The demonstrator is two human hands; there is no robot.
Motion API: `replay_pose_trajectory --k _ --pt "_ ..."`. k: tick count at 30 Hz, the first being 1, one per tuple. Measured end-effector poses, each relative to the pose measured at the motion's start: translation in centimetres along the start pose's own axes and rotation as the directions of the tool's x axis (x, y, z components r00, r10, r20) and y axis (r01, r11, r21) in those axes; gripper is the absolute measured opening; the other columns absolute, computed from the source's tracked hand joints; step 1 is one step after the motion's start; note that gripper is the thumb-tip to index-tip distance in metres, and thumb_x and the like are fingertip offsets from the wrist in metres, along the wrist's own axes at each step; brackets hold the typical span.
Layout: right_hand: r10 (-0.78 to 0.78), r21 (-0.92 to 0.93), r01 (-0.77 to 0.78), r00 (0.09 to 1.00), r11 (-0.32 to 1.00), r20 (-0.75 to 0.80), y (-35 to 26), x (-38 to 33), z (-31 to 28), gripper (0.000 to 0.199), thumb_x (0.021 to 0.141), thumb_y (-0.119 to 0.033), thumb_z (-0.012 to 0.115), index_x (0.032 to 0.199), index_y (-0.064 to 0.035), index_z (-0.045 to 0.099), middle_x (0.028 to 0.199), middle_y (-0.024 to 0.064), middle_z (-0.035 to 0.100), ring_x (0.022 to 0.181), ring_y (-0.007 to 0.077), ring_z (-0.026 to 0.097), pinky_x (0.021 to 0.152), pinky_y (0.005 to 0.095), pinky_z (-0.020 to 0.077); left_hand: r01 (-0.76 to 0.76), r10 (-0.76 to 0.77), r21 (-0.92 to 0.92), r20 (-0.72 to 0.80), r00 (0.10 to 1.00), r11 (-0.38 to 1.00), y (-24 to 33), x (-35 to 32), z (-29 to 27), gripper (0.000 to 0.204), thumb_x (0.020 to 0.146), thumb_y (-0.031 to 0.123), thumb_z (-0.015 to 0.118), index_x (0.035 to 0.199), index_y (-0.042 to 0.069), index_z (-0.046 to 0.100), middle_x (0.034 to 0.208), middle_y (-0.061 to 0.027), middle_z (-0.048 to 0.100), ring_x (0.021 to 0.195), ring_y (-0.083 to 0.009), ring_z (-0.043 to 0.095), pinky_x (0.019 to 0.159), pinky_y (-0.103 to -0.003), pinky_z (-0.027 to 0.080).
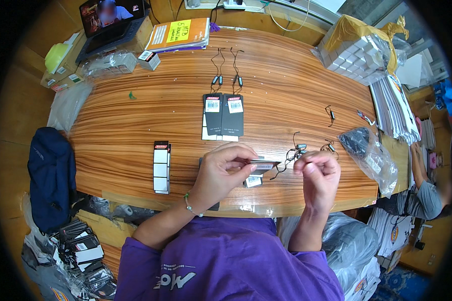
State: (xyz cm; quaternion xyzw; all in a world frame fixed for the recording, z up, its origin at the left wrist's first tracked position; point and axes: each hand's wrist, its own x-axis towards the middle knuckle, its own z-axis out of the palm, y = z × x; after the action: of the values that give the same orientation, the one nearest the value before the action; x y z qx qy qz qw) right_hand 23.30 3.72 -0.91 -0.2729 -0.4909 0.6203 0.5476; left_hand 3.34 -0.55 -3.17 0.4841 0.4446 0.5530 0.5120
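A dark hang tag [264, 166] is pinched between the thumb and fingers of my left hand [228, 166], tilted above the table. Closed to its right, with thumb and forefinger together, is my right hand [317, 173]. A thin black string [287, 161] curves between the tag and my right fingertips; its exact path there is partly hidden. Below the raised tag lies another tag with a white barcode sticker [253, 181], partly covered by my left hand. Loose black strings with small seals [330, 146] lie beside and behind my right hand.
Strung black tags [223, 118] lie farther back. White label strips [161, 170] sit at left. A bagged black bundle [357, 143] and a paper stack [394, 108] are at right. White boxes [359, 55] and a laptop [113, 22] stand behind. Another person [427, 193] sits far right.
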Motion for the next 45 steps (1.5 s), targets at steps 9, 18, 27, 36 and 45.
replay_pose_trajectory --k 9,18,27,36,45 --pt "-0.083 -0.51 0.058 0.996 0.858 -0.027 1.2 -0.9 4.3 0.02 0.077 0.007 0.061 0.095 0.0035 0.053 0.077 0.0078 0.061 0.07 0.0092 0.058 0.063 0.0207 0.0448 -0.025 0.025 0.011 -0.06 0.998 1.0 0.1 0.2 0.0 0.019 0.077 -0.008 0.063 0.093 -0.003 0.055 0.092 -0.0063 0.058 0.085 -0.0117 0.06 0.074 -0.023 0.051" --pt "-0.051 -0.633 0.091 0.995 0.769 0.081 1.4 -0.5 5.2 0.028 0.075 0.012 0.058 0.099 0.0032 0.046 0.09 0.007 0.051 0.072 0.0097 0.057 0.063 0.0211 0.0445 -0.07 0.076 0.063 -0.1 0.992 0.996 0.2 0.1 0.3 0.017 0.076 -0.007 0.062 0.092 -0.001 0.06 0.089 -0.0056 0.06 0.083 -0.0109 0.061 0.072 -0.024 0.054" --pt "-0.033 -0.686 0.104 0.993 0.721 0.116 1.5 -0.1 5.0 0.029 0.074 0.012 0.055 0.098 0.0016 0.045 0.07 0.004 0.053 0.062 0.008 0.052 0.058 0.0208 0.0421 -0.071 0.082 0.121 -0.087 0.993 0.99 0.8 0.1 0.5 0.011 0.077 -0.004 0.061 0.087 -0.002 0.062 0.083 -0.0053 0.063 0.078 -0.0105 0.061 0.069 -0.024 0.054" --pt "0.143 -0.279 -0.138 0.99 0.95 -0.003 1.9 -0.1 4.6 0.029 0.078 0.01 0.054 0.101 -0.0024 0.042 0.068 0.0032 0.053 0.063 0.0079 0.051 0.06 0.0206 0.041 -0.21 0.232 0.3 -0.041 0.972 0.931 1.0 0.2 0.1 0.014 0.07 -0.005 0.064 0.084 0.0 0.064 0.077 -0.0096 0.062 0.07 -0.0192 0.061 0.061 -0.027 0.048" --pt "0.055 -0.223 -0.076 0.994 0.972 -0.095 2.7 -0.9 4.9 0.028 0.079 0.009 0.055 0.101 -0.0022 0.043 0.073 0.0056 0.057 0.065 0.0087 0.053 0.06 0.0217 0.0435 -0.294 0.319 0.453 0.024 0.948 0.841 1.7 -0.1 0.4 0.017 0.07 -0.006 0.064 0.086 -0.001 0.064 0.079 -0.0096 0.063 0.071 -0.0189 0.062 0.062 -0.027 0.049"
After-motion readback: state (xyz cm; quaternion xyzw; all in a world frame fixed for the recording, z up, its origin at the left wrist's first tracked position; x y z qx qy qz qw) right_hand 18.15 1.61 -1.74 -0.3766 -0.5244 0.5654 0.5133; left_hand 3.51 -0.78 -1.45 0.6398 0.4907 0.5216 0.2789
